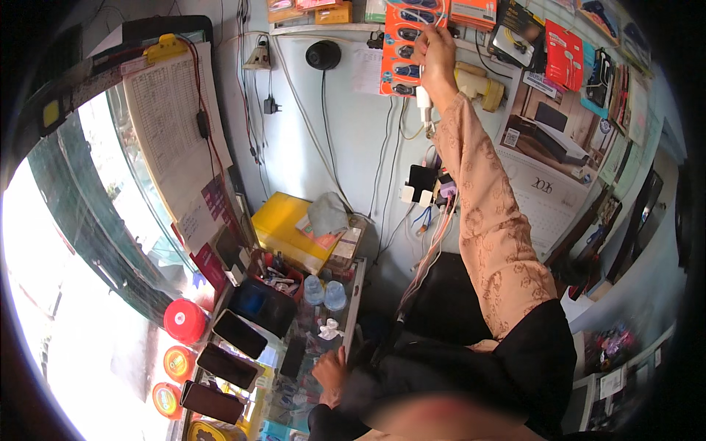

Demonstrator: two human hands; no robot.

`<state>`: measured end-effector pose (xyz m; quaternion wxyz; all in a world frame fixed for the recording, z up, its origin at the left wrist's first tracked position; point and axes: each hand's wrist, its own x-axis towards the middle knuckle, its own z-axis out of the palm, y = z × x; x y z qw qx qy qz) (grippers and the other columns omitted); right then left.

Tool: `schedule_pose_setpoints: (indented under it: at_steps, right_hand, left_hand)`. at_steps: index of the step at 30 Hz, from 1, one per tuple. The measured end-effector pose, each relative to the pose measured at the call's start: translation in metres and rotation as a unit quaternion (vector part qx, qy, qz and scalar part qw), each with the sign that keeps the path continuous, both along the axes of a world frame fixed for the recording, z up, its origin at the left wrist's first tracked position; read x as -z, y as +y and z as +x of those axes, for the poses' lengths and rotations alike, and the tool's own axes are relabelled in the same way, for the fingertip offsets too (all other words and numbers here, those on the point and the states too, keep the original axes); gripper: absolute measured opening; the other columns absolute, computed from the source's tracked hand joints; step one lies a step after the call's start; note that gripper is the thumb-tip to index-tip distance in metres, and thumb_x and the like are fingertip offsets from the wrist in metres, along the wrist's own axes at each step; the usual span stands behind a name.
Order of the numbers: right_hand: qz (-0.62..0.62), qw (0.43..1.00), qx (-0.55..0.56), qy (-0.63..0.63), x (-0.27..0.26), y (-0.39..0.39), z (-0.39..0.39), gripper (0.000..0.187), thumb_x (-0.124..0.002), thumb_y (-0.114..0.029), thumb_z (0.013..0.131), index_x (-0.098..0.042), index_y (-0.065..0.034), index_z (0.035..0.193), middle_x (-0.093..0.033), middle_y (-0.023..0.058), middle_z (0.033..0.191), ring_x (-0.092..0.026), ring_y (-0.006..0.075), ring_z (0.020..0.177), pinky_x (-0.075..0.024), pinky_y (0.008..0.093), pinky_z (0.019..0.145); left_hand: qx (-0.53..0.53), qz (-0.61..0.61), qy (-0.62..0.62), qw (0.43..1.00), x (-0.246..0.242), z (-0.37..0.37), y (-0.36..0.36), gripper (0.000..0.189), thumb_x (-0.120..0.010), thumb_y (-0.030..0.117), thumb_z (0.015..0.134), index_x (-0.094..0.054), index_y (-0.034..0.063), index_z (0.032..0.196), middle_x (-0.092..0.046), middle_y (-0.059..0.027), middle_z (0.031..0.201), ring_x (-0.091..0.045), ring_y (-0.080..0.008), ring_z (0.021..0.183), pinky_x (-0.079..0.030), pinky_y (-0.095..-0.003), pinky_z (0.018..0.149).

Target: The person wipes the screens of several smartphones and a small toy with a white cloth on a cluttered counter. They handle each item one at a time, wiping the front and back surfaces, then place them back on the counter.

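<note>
My right hand (438,58) is raised to the wall, its fingers closed around a white charger cable (411,12). A white plug adapter (423,102) hangs just below that hand, pins downward. Behind the fingers is an orange display card (390,60) with several dark coiled cables packed on it. Low in the view, my left hand (330,376) rests at the edge of the glass counter (353,314) with curled fingers; its palm side is hidden. A dark phone-shaped object (293,356) and crumpled white tissue (330,329) lie near it.
Several phones, including one (240,334), lie along the counter's left side beside red-lidded jars (185,321). A pen box (276,275) and yellow box (281,226) stand farther back. Charging cables (424,264) hang below a wall socket cluster (445,190); a calendar (543,182) is right.
</note>
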<state>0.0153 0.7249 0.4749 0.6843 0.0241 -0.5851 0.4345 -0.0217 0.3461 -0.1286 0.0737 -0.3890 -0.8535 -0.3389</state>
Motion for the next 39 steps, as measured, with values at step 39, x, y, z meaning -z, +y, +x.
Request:
schedule_pose_setpoints:
  at_steps: [39]
  right_hand:
    - [-0.268,0.945,0.189,-0.016,0.216,0.125,-0.150,0.021,-0.050,-0.023,0.104,-0.051,-0.0029,0.110,-0.065,0.0138,0.084,-0.065,0.0256,0.069,-0.0525,0.0418,0.072]
  left_hand:
    - [0.007,0.007,-0.015,1.000,-0.004,-0.001,-0.001,0.044,-0.069,0.043,0.090,-0.057,0.0101,0.063,-0.063,-0.0102,0.065,-0.064,-0.0324,0.058,-0.046,-0.0441,0.051]
